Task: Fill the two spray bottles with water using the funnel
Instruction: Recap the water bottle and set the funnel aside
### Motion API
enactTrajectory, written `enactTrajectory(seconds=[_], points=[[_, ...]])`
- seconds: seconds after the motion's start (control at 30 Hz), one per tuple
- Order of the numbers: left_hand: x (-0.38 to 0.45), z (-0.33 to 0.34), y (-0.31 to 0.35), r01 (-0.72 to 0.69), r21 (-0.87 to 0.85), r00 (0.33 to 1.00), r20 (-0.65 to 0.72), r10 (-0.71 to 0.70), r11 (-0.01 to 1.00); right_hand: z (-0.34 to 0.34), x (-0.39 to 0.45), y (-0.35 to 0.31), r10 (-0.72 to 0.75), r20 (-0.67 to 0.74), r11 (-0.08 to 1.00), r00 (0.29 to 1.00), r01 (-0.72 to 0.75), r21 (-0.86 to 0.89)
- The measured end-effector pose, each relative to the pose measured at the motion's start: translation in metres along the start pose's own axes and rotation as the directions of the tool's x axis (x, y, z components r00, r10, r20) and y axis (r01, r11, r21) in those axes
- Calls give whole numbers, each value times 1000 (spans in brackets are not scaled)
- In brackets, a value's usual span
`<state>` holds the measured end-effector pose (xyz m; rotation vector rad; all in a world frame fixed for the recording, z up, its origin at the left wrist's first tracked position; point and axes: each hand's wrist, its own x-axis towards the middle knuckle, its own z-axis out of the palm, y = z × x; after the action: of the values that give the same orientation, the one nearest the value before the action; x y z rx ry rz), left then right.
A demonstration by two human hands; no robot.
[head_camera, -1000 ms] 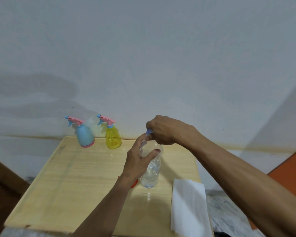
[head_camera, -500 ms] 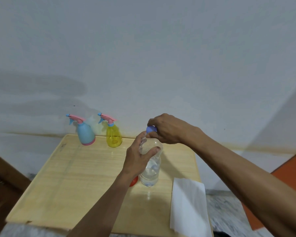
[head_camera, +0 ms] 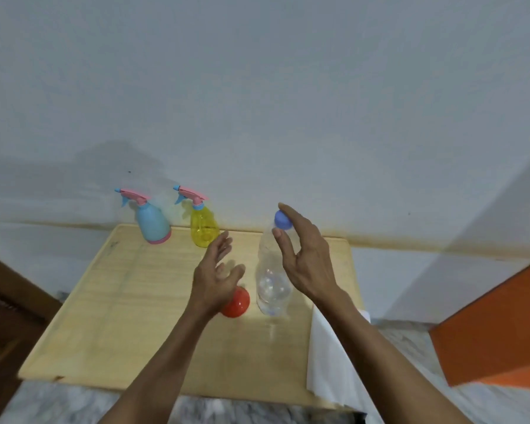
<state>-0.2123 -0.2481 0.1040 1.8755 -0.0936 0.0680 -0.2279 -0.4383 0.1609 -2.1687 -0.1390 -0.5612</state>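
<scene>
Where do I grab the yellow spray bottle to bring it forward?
Take the yellow spray bottle by its narrow neck under the pink trigger head, coming from the front right. It stands upright at the table's far edge, and the blue bottle crowds its left.

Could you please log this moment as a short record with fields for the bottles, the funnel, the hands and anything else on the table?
Blue spray bottle: upright at the table's far edge, sprayer head on.
Yellow spray bottle: upright beside the blue one, sprayer head on.
Water bottle: clear, upright, blue cap at its top.
Funnel: red, partly behind the left hand.
Left hand: open, holding nothing.
Right hand: fingers straight beside the cap; contact unclear.
White cloth: at the table's right edge.
</scene>
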Motion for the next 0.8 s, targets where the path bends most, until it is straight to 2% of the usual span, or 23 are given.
enactTrajectory(seconds=[0.07, 0.13, 0.23, 0.37, 0.53, 0.7, 0.8], points=[[-6, -14, -24, 108, 70, 986, -131, -98, 992, 8, -11, 1, 31, -27, 998, 999, -30, 52], [-14, -20, -47, 179, 180, 976, -154, -152, 967, 16, -19, 3, 19, -84, 997, 996, -13, 78], [-23, -12, -77, 176, 330, 984, -77, -159, 927, 24, -22, 3, -49, -120, 997, 992, 56, 61], [-19, 8, -108, 142, 414, 984, 39, -173, 899, 25, -23, 5, -105, -82, 993, 991, 109, 50], [-8, 23, -137, 112, 394, 986, 71, -152, 912, 33, -27, 12, -6, -60, 999, 998, 8, 36], [-8, 27, -146, 80, 378, 995, 22, -95, 922, 39, -29, 11, -11, -108, 1000, 994, 8, -20], [-7, 24, -143, 56, 366, 997, 37, -75, 929, 40, -28, 10, 6, -117, 999, 993, -12, -52]])
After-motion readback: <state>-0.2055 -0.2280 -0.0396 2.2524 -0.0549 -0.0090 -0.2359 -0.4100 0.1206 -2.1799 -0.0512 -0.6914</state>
